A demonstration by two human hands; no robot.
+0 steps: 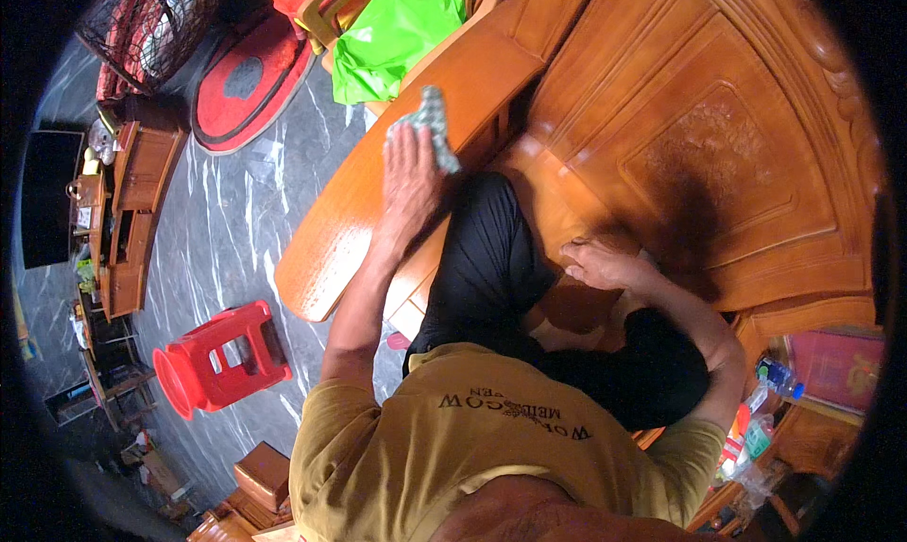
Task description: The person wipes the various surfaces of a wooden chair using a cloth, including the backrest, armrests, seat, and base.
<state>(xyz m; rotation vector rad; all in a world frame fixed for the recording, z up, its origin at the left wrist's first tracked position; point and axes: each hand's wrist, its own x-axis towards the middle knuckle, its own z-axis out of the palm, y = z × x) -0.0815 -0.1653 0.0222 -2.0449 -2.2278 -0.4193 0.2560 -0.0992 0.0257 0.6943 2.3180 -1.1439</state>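
Observation:
My left hand (411, 177) lies flat with its fingers over a green-and-white checked cloth (434, 127), which is pressed on the broad armrest (368, 187) of a polished wooden bench. Part of the cloth sticks out past the fingertips. My right hand (602, 264) is low over the bench seat (549, 195), beside my bent legs in black trousers (478, 258). Its fingers are bent, and shadow hides whether anything is between them. The carved wooden backrest (716, 152) rises to the right of it.
A bright green plastic bag (397, 35) lies against the armrest's far end. A red plastic stool (223, 361) lies on its side on the grey marbled floor at left. Beyond are a red oval mat (248, 81) and a wooden cabinet (142, 166). A plastic bottle (779, 377) is at right.

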